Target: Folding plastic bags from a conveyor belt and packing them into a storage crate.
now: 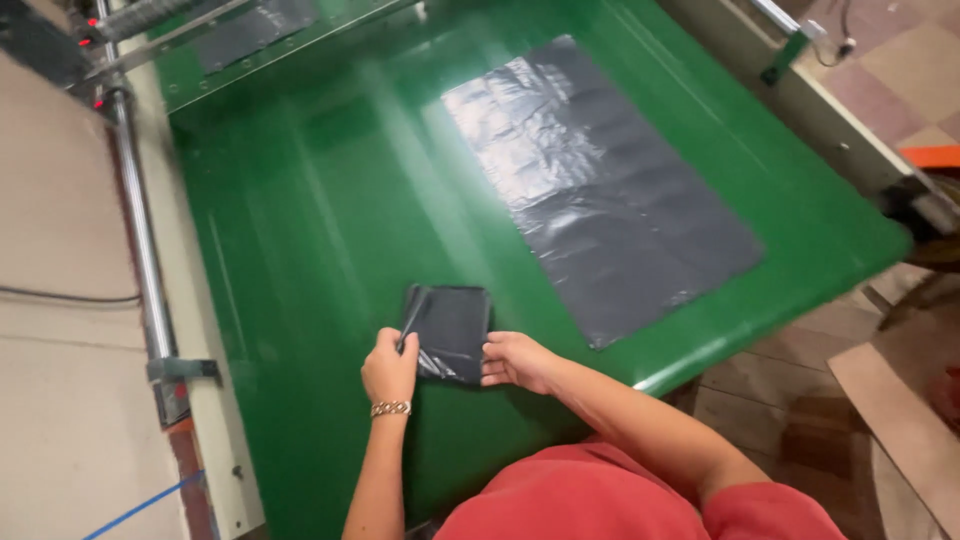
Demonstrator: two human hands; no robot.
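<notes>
Along the left edge of the glossy green counter runs a silver metal rail beside a beige panel. Near the counter's front edge, the left hand, wearing a beaded bracelet, pinches a loose strip at the left side of a small folded black plastic bag. The right hand rests just beside it, fingertips pressing the folded bag's right edge. Farther right, towards the counter's far right corner, a large flat grey-black plastic sheet lies spread out, well apart from the hands.
</notes>
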